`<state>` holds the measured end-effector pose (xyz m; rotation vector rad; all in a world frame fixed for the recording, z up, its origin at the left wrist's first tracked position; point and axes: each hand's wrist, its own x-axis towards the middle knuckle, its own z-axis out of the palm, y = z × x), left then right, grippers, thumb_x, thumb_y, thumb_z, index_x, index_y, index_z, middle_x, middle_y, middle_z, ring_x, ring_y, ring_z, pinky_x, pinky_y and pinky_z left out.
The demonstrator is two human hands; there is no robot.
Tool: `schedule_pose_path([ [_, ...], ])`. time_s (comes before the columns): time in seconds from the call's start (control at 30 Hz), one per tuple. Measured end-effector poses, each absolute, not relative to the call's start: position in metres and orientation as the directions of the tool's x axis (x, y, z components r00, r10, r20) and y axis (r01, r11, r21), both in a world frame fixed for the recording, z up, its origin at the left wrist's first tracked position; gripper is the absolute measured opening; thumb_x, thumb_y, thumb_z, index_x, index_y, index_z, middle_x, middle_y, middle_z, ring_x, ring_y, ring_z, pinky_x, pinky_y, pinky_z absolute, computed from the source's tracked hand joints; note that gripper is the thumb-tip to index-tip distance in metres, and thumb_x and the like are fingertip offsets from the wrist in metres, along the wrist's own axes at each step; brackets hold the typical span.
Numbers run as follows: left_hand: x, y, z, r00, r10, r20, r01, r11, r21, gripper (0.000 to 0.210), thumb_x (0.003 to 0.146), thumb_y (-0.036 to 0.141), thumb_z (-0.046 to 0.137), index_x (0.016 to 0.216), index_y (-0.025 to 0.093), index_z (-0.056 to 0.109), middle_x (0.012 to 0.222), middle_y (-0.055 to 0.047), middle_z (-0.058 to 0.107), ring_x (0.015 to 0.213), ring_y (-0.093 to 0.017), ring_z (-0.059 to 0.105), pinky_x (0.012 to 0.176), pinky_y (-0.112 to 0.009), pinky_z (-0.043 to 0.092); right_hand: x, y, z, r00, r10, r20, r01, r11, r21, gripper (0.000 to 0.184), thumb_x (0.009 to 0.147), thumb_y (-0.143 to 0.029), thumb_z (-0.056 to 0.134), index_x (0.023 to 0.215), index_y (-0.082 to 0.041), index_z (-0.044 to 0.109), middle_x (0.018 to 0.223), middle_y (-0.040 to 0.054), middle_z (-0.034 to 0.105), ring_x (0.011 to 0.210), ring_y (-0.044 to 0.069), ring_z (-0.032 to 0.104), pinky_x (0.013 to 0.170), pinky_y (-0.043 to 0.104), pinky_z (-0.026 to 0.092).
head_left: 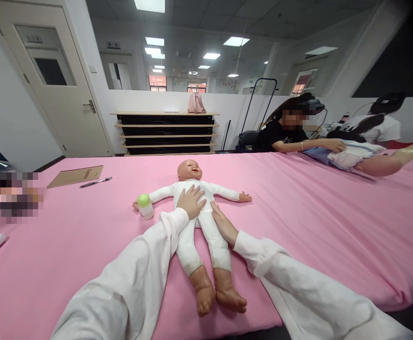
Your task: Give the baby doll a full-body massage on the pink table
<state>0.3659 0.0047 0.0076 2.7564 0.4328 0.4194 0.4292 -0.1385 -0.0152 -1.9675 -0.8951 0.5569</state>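
Note:
A baby doll (210, 238) with a white cloth body lies on its back on the pink-covered table (96, 264), its feet toward me. My left hand (191, 202) rests flat on the doll's belly with the fingers spread. Against the side of the doll's hip lies my right hand (224, 224), its fingers stretched out and no object in it. A small jar with a green lid (145, 207) stands beside the doll's hand, left of my left forearm.
A brown notebook (75, 176) and a pen (96, 182) lie at the far left. Across the table on the right, a person (288, 127) handles another doll (380, 163). Behind the table stands a low shelf (167, 125) with a pink backpack (196, 103) on top.

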Motion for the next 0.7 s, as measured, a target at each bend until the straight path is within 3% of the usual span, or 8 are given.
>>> schedule_pose_path([
  [0.17,0.353,0.001,0.004,0.801,0.563,0.203,0.464,-0.799,0.382,0.052,0.086,0.040,0.027,0.132,0.016,0.031,0.139,-0.007,0.022,0.132,-0.021,0.020,0.109,-0.044,0.025,0.417,-0.137,0.001,0.473,0.877,0.082,0.625,-0.269,-0.733,0.055,0.086,-0.043,0.022,0.137,-0.023,0.022,0.142,-0.0036,0.011,0.136,0.013,0.003,0.114,0.042,-0.001],
  [0.33,0.342,-0.007,-0.006,0.761,0.566,0.317,0.509,-0.824,0.250,0.044,0.085,0.029,0.033,0.122,0.008,0.046,0.126,-0.014,0.041,0.121,-0.021,0.041,0.101,-0.034,0.040,0.432,-0.100,0.011,0.421,0.905,0.064,0.694,-0.276,-0.665,0.057,0.088,-0.045,0.011,0.139,-0.020,0.016,0.143,-0.0007,0.010,0.136,0.015,0.003,0.112,0.046,0.003],
  [0.43,0.342,-0.009,-0.016,0.771,0.426,0.473,0.418,-0.899,0.130,0.037,0.085,0.024,0.032,0.106,0.007,0.058,0.110,-0.014,0.054,0.105,-0.021,0.053,0.086,-0.031,0.049,0.447,-0.070,0.016,0.358,0.932,0.057,0.752,-0.252,-0.609,0.057,0.088,-0.044,0.003,0.137,-0.022,0.023,0.142,-0.0017,0.013,0.136,0.017,0.002,0.110,0.050,0.002],
  [0.57,0.345,-0.003,-0.023,0.766,0.029,0.642,0.085,-0.995,-0.056,0.029,0.083,0.019,0.035,0.087,0.010,0.063,0.091,-0.009,0.061,0.095,-0.015,0.058,0.083,-0.027,0.050,0.468,-0.041,0.023,0.137,0.988,0.072,0.878,-0.088,-0.470,0.059,0.088,-0.046,0.004,0.125,-0.026,0.045,0.139,-0.0039,0.024,0.135,0.020,0.003,0.106,0.054,-0.008],
  [0.63,0.347,0.003,-0.023,0.753,-0.071,0.655,-0.050,-0.997,-0.051,0.029,0.084,0.019,0.035,0.089,0.013,0.063,0.094,-0.006,0.060,0.094,-0.012,0.057,0.087,-0.027,0.048,0.477,-0.033,0.026,0.008,0.999,0.045,0.891,0.014,-0.454,0.060,0.088,-0.048,0.005,0.116,-0.026,0.054,0.135,-0.0042,0.031,0.135,0.019,0.005,0.107,0.053,-0.009],
  [0.7,0.350,0.010,-0.020,0.775,-0.074,0.628,-0.136,-0.989,0.052,0.029,0.084,0.021,0.035,0.096,0.016,0.061,0.100,-0.005,0.059,0.097,-0.011,0.055,0.091,-0.028,0.046,0.485,-0.031,0.027,-0.048,0.998,0.037,0.861,0.060,-0.506,0.062,0.088,-0.050,0.007,0.110,-0.025,0.058,0.132,-0.0032,0.037,0.135,0.017,0.008,0.109,0.049,-0.008],
])
